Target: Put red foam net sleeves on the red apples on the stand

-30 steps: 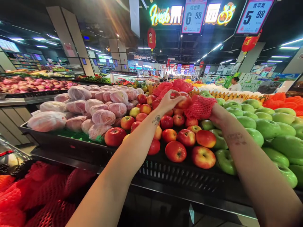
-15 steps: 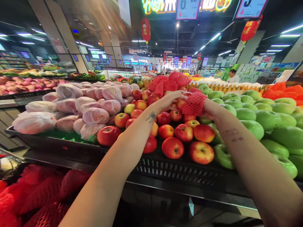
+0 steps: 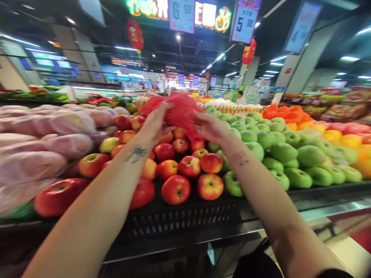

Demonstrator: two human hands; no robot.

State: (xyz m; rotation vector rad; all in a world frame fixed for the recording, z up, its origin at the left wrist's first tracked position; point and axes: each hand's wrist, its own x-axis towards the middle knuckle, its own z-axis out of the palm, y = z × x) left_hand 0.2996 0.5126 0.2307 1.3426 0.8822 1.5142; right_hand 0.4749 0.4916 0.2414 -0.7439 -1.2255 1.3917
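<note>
While both arms are stretched out over the fruit display, a red foam mesh sleeve [image 3: 181,112] is gripped between the two hands above the back of the heap of red and yellow apples [image 3: 176,170]. The left hand [image 3: 153,124] is closed on the sleeve's left edge, fingers curled up into the netting; the right hand [image 3: 210,126] is closed on its right and lower edge. The netting is pulled out broad between them, which suggests it is being held spread so that its opening stays wide. Whether an apple already sits inside cannot be told, since the mesh is bunched and the picture is blurred by motion.

The sleeve is kept high and clear of the fruit, probably so that it does not snag on the apples below, which are laid loose in a black slotted plastic crate [image 3: 185,218] at the front of the stand. The apples are sorted by kind: the red ones in the middle, smooth green apples [image 3: 284,152] banked just beside them to the right, and pale fruit wrapped in thin clear film [image 3: 49,135] to the left. Further right, orange foam-netted fruit [image 3: 282,114] is piled. Price boards [image 3: 245,24] are hung overhead, above the piles they appear to price. A person in a pale top [image 3: 239,98] is seen far back among the stalls.
</note>
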